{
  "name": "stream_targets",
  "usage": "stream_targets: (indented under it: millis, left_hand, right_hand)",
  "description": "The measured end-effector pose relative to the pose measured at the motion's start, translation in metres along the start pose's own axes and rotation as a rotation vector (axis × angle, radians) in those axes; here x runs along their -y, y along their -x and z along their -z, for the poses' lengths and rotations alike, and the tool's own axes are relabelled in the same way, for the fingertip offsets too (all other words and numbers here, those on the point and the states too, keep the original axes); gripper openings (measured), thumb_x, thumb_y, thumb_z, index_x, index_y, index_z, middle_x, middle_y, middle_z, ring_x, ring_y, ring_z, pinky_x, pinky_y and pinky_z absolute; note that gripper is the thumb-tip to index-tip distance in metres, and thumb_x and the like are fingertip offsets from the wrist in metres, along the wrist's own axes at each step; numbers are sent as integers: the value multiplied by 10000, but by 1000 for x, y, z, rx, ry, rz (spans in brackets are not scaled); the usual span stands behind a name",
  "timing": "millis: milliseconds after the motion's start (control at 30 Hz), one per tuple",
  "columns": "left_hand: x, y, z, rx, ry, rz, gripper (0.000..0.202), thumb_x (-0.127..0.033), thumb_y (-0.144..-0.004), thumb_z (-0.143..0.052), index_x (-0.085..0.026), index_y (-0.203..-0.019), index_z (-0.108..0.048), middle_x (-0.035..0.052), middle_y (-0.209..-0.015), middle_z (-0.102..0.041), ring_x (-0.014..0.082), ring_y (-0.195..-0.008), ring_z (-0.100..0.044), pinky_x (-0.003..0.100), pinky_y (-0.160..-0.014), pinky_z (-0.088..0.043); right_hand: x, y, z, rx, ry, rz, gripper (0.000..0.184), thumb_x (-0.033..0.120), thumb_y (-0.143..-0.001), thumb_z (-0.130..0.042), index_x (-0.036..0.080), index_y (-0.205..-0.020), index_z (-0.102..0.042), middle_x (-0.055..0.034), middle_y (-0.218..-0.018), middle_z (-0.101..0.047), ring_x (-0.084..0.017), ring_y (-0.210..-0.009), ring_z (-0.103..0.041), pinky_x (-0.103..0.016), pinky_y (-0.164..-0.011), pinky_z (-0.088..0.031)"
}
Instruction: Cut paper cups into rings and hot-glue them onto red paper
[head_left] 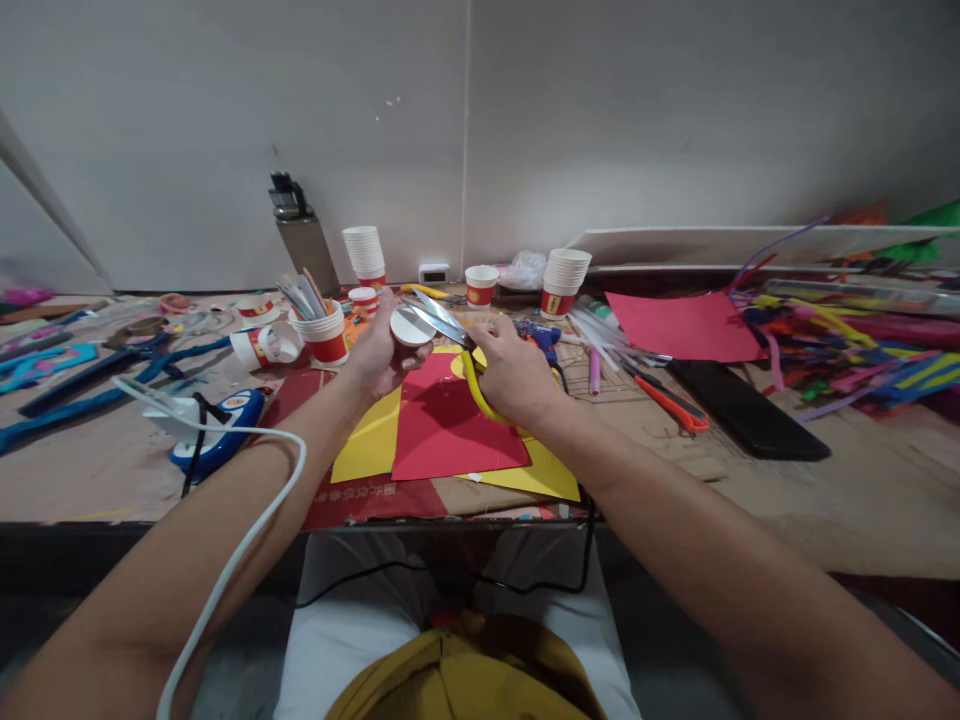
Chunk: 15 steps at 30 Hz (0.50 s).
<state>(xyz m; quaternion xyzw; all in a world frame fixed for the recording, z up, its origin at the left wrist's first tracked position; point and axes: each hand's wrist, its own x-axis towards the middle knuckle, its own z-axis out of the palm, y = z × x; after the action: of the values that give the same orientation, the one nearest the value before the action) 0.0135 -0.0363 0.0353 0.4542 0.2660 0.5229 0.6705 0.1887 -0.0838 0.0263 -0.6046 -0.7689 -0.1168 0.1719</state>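
Observation:
My left hand (381,352) is closed around a small white round paper piece (411,328), its flat face turned up; it looks like the end of a paper cup. In my right hand (514,372) is a pair of scissors (442,320) with yellow handles. The blades are parted and reach left to the white piece, overlapping its edge in view; whether they touch it I cannot tell. Under both hands lies a sheet of red paper (457,430), on top of yellow paper (366,440).
Stacked paper cups (564,275) stand at the back, beside a single cup (481,287). To the left are a cup of sticks (321,335) and a blue-white device (225,430) with a white cable (277,490). A black phone (750,410) and orange utility knife (671,400) lie right.

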Motion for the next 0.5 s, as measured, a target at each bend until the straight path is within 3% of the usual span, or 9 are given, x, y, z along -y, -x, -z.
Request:
stream_targets:
  millis: [500]
  left_hand:
    - [-4, -2, 5, -24, 24, 21, 604, -752, -815, -374, -169, -797, -531, -1, -514, -549, 62, -350, -469, 133, -272, -199]
  right_hand:
    - [-1, 0, -1, 1, -14, 28, 359, 368, -922, -440, 245, -1247, -529, -143, -1238, -544, -245, -792, -633, -343, -650, -462]
